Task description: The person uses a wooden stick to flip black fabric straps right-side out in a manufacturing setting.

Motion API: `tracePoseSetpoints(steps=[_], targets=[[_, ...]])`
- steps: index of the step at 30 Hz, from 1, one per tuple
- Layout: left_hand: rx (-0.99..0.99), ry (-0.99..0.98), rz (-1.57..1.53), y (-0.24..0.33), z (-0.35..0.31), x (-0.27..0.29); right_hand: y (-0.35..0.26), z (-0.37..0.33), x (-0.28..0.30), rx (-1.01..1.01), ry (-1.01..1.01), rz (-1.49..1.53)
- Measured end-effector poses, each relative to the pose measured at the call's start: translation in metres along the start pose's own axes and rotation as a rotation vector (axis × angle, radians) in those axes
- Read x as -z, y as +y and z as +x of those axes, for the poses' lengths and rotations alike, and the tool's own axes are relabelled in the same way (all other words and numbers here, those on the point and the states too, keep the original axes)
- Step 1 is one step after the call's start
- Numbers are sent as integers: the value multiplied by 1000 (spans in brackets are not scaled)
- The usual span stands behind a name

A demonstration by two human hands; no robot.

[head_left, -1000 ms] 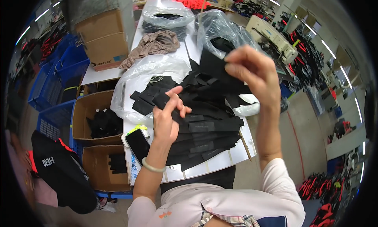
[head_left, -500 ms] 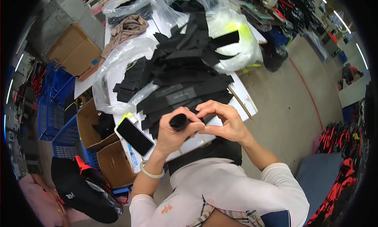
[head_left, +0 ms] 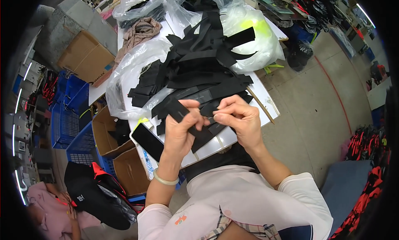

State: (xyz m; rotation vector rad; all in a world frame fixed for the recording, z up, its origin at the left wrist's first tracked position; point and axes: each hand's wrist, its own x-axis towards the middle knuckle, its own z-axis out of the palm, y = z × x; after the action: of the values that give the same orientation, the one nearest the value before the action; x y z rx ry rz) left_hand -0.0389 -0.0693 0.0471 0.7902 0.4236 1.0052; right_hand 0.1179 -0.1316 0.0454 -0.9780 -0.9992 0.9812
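In my left hand [head_left: 179, 134] is a black fabric strip [head_left: 176, 111], gripped between thumb and fingers. Its upper end sticks out above the thumb, while dark fabric hangs below toward the table edge. Just to the right, my right hand [head_left: 244, 121] is closed in a pinch, thumb against forefinger. Whatever lies between those fingertips is too small to make out. Beyond both hands, a heap of black fabric strips [head_left: 199, 80] spreads over the white table [head_left: 266, 102]; some carry a small printed patch.
A phone [head_left: 149, 141] lies at the table's left edge. Clear plastic bags [head_left: 120, 88] flank the heap, and a thin wooden stick [head_left: 261, 105] lies right of it. Cardboard boxes [head_left: 129, 169] and blue crates [head_left: 66, 123] stand left. Another person [head_left: 50, 206] sits at lower left with a black-red bag [head_left: 93, 198].
The strip, rolled up in my left hand before, now hangs opened out. My right hand has come slightly away from the left, its fingers drawn into a pinch. The view has shifted slightly.
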Motion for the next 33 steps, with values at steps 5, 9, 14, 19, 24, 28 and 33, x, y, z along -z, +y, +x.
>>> tracePoseSetpoints(steps=[5,9,14,19,24,28,33], targets=[[52,119,-360,0,10,13,-15,-3,-2,348,37,-479],[109,334,-548,-2,15,12,-14,-6,-7,562,49,-646],[130,420,-603,-5,14,9,-7,-3,-13,688,39,-725],[49,405,-564,-11,7,2,-3,-3,-18,752,51,-775],[-60,409,-502,-18,5,-7,0,-12,-25,678,-40,-716],[-220,386,-405,-12,4,-12,7,-13,-42,396,26,-446],[-530,317,-178,-8,4,-18,5,-8,-57,-121,94,17]])
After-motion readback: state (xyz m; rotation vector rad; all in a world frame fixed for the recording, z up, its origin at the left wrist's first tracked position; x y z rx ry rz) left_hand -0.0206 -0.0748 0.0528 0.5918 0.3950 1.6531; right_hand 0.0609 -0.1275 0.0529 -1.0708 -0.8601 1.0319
